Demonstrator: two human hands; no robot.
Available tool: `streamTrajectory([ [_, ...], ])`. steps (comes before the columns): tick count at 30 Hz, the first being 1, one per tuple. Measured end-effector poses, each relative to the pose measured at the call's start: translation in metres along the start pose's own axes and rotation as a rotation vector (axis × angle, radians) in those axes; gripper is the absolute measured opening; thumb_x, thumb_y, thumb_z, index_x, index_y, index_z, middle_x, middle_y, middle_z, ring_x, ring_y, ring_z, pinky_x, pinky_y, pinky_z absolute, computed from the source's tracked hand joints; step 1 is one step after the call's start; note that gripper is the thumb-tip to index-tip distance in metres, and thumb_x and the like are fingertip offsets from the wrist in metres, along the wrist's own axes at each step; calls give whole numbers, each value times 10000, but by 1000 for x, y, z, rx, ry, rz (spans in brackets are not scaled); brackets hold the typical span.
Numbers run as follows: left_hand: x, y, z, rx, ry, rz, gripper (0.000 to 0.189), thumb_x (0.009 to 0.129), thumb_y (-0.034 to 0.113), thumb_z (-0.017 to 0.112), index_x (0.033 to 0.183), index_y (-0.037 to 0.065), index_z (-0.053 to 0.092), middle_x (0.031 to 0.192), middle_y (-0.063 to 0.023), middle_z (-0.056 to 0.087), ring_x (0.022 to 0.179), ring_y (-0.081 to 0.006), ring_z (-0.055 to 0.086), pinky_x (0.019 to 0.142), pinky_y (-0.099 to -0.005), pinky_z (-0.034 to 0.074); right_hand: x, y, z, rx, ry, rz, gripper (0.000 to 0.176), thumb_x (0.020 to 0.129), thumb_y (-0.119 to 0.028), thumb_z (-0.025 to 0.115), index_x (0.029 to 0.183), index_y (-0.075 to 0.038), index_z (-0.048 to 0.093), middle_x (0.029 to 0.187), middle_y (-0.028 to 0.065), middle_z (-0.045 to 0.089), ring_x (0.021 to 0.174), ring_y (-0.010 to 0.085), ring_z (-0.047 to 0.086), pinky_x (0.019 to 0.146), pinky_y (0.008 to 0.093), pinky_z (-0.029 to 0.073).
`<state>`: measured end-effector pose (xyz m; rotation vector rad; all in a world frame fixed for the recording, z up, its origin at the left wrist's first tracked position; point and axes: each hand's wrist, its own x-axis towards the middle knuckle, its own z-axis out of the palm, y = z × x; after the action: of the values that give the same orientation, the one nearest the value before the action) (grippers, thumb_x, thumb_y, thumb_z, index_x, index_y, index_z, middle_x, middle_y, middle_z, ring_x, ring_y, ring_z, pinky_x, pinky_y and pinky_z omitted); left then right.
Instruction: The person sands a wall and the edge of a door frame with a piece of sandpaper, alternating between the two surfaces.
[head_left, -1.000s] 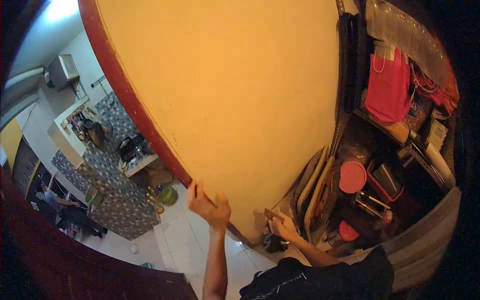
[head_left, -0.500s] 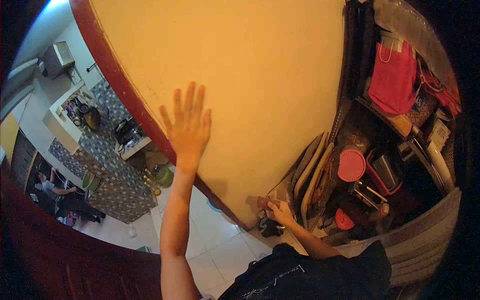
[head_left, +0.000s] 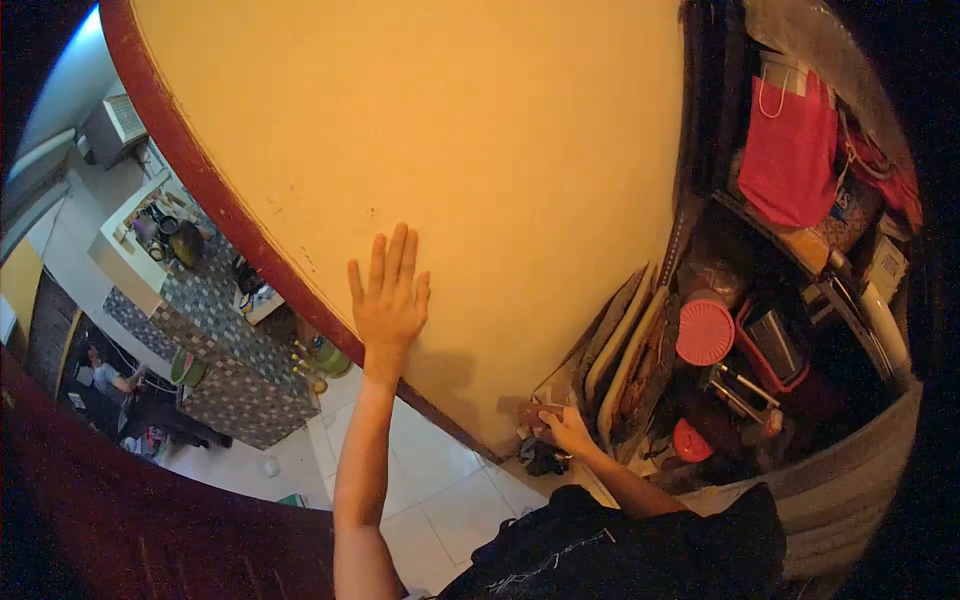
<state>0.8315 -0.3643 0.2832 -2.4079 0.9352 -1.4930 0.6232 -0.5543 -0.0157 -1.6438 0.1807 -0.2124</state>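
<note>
My left hand [head_left: 390,305] lies flat against the yellow wall [head_left: 530,150], palm down and fingers stretched out, close to the wall's dark red edge trim [head_left: 235,225]. Low on the same wall, my right hand [head_left: 570,432] has its fingers closed around a small brown rectangular block [head_left: 540,413]. The block's face is at the wall surface; its far side and exact kind are hidden. Just below that hand sits a dark crumpled bundle [head_left: 543,457]. Folded flat boards or sacks [head_left: 630,350] lean beside it on the right.
On the right, shelves hold a red bag [head_left: 790,150], a round pink lid [head_left: 705,332] and a red bowl [head_left: 691,440]. White floor tiles [head_left: 430,510] lie below. Through the opening at left, another person [head_left: 120,385] stands near a mosaic-tiled counter [head_left: 240,390] and a green gas cylinder [head_left: 328,358].
My left hand has come down the wall and slightly right, its fingers less spread. My right hand stays nearly in place with the brown block. The distant person's arm has shifted.
</note>
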Motion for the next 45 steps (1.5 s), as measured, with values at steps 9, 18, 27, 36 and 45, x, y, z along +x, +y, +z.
streamTrajectory([
  [9, 70, -14, -46, 95, 139, -426, 663, 987, 390, 493, 1575, 132, 328, 1651, 5, 270, 1539, -315, 156, 1227, -566, 56, 20, -45, -39, 102, -114, -43, 269, 1000, -192, 578, 1044, 42, 703, 842, 34, 703, 797, 137, 617, 761, 293, 490],
  [18, -7, 44, 7, 37, 87, -467, 749, 962, 410, 531, 1551, 2, 311, 1649, -147, 232, 1527, -410, 130, 1211, -596, 90, 23, -47, -80, 13, -65, 167, 424, 970, -274, 643, 1200, 81, 613, 1168, 166, 650, 1062, 225, 606, 909, 359, 477],
  [27, 25, 27, -25, 105, 49, -479, 756, 955, 413, 529, 1562, 25, 302, 1660, -102, 222, 1533, -401, 110, 1211, -597, 75, 18, 31, -92, -22, -210, 212, 476, 954, -318, 672, 1208, 80, 618, 1170, 154, 652, 1035, 215, 611, 896, 357, 480],
  [36, 64, 8, -54, 89, 118, -465, 795, 948, 428, 520, 1572, 9, 260, 1668, -121, 186, 1535, -406, 84, 1212, -592, 63, 20, -29, -89, 122, -211, 150, 374, 974, -258, 640, 1139, 77, 659, 1023, 108, 695, 919, 192, 629, 801, 339, 505],
  [45, 22, 27, -35, 52, -9, -444, 856, 953, 449, 538, 1557, -61, 209, 1657, -221, 132, 1526, -442, 68, 1220, -567, 75, 9, -19, -87, 184, -191, 109, 349, 973, -260, 631, 1085, 65, 686, 980, 85, 702, 872, 184, 637, 802, 342, 514],
])
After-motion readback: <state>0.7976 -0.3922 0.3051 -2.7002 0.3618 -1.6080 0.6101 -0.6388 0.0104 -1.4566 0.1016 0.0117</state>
